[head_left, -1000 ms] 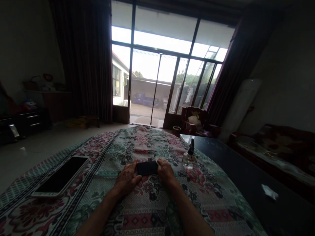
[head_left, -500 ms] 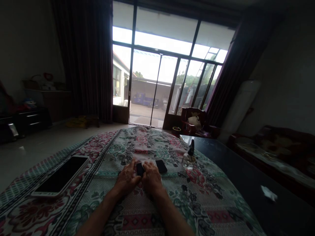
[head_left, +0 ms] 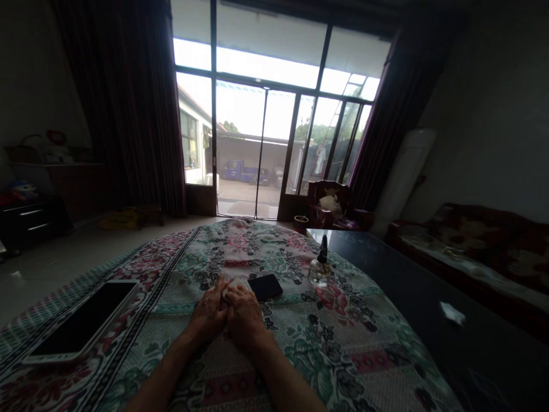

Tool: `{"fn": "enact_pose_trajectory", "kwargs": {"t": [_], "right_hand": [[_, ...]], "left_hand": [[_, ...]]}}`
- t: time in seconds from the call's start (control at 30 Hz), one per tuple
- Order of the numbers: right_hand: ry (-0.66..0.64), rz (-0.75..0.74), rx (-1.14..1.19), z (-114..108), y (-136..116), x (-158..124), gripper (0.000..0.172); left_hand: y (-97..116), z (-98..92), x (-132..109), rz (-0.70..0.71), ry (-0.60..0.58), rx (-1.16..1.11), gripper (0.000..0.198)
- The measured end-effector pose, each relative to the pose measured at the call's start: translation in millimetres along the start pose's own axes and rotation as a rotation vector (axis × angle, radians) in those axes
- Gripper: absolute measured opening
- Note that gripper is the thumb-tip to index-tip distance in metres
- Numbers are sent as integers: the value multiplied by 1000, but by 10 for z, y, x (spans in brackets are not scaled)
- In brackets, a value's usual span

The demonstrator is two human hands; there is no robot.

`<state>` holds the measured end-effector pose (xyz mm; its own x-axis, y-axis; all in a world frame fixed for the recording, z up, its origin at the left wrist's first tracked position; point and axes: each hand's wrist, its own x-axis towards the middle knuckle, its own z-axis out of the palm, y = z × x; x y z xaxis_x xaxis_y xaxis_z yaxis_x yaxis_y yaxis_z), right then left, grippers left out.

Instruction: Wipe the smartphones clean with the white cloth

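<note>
A dark smartphone lies flat on the patterned tablecloth, its right part bare and its left part hidden beneath my hands. My left hand is closed at the phone's left end, steadying it. Pressed against that hand is my right hand, fingers bent over a white tissue or cloth lying on the screen. Only a little of the white piece shows past my fingers. Right of the phone stands a clear spray bottle with a black nozzle.
A large white-framed tablet or phone lies at the left on the tablecloth. Crumpled white paper rests on the dark glossy tabletop to the right. Beyond are a wooden chair and glass doors.
My right hand has slid left along the phone with the white piece, up against my left hand. More of the phone's right part now shows. The view has turned slightly right.
</note>
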<state>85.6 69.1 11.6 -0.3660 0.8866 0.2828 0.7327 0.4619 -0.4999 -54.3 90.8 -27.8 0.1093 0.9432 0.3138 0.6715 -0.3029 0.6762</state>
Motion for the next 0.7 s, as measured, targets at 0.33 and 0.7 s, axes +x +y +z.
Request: {"fn": "enact_pose_trajectory", "kwargs": {"t": [0.33, 0.7], "right_hand": [[65, 97, -109, -340, 436, 35, 44], [75, 152, -157, -488, 864, 105, 46]], "left_hand": [[42, -38, -19, 34, -17, 64, 78], [168, -52, 29, -18, -111, 266, 74]]}}
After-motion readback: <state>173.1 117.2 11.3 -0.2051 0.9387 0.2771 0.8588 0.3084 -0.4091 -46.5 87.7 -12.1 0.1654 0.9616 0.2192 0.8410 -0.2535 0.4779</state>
